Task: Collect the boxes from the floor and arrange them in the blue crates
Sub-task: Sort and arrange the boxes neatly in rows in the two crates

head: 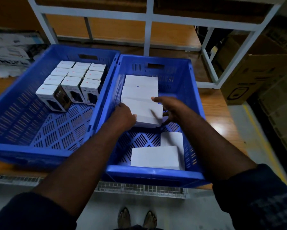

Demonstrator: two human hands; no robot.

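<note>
Right crate (152,174), near corner: two flat boxes (154,157) overlapped, open floor to their left. Mid-crate, a white box (146,112) sits tilted between both hands. Left hand (125,115) is curled on its left end. Right hand (171,108) is spread, thumb over the far edge, fingers wrapping the right end. Just behind it, leaning boxes (140,90) along the left wall. Left crate (15,151): small boxes (76,80) packed at the far side, near half open.
</note>
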